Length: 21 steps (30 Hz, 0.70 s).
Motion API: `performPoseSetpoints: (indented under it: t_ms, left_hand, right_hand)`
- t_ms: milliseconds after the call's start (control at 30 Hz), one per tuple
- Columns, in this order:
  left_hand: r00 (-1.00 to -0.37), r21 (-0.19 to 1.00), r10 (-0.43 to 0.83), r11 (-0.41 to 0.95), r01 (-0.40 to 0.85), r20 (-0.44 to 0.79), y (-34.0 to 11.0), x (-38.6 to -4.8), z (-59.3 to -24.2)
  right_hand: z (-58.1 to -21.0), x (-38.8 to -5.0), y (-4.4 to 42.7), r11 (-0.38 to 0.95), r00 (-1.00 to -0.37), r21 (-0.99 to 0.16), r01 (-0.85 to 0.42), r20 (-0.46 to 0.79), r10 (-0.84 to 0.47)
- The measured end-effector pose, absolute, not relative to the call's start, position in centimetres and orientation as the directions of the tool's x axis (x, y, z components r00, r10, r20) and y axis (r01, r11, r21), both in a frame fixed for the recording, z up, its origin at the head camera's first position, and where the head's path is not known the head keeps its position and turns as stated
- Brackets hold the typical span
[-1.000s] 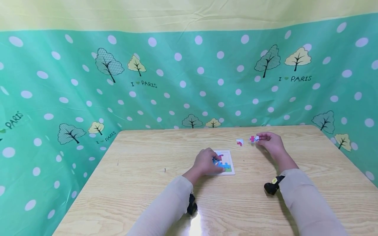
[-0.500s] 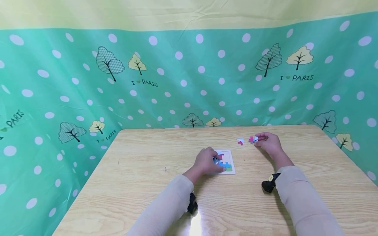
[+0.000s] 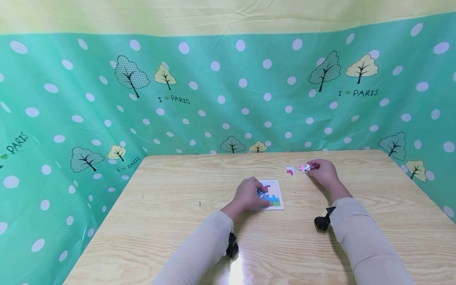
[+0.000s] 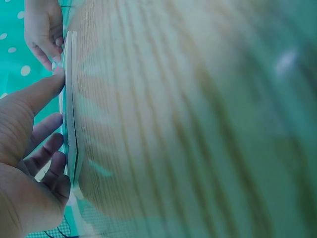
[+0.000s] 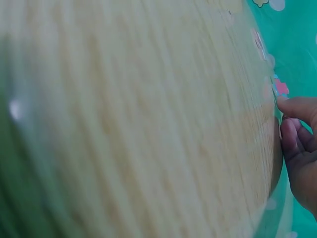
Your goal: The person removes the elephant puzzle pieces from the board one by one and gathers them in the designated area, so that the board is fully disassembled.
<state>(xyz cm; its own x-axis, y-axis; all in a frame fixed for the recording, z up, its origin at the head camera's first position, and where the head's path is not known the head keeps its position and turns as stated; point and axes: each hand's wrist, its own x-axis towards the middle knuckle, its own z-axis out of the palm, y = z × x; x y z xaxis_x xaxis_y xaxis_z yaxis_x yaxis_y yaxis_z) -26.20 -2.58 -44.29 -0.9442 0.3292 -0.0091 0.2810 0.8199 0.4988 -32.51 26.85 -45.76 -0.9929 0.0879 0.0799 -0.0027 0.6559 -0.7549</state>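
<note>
A small jigsaw puzzle in a white-framed tray [image 3: 280, 196] lies on the table, part of its blue, green and red picture showing. My left hand [image 3: 248, 194] rests on its left part, with thumb and fingertips touching the surface in the left wrist view. At the back right, my right hand [image 3: 325, 173] pinches a pink, white and blue puzzle piece [image 3: 304, 168] between thumb and fingers. The thumb meets that piece [image 5: 281, 86] in the right wrist view; whether it is one piece or two overlapping cannot be told. Just left lies another white and red piece [image 3: 290, 170].
The wood-grain table [image 3: 178, 221] spreads around both hands. Behind it hangs a green dotted curtain [image 3: 199, 91] with printed trees. A black wrist camera [image 3: 323, 221] sits under the right sleeve, and another [image 3: 232, 245] under the left.
The right hand has shifted slightly left, and the puzzle piece at its fingertips now shows a paler pink, its angle changed. My left hand stays on the tray.
</note>
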Motion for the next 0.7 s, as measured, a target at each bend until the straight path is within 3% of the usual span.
performPoseSetpoints:
  t_ms: [467, 700]
  left_hand:
    - [-0.938, 0.497, 0.348, 0.812, 0.306, 0.009, -2.70, -26.21, -44.26]
    - [-0.937, 0.490, 0.350, 0.815, 0.310, 0.010, -2.71, -26.22, -44.21]
  right_hand:
    - [-45.47, -32.11, 27.00, 0.672, -0.999, -0.741, -0.001, 0.024, 0.025]
    - [-45.76, -31.67, 27.33, 0.641, -0.998, -0.767, -0.028, 0.057, 0.025]
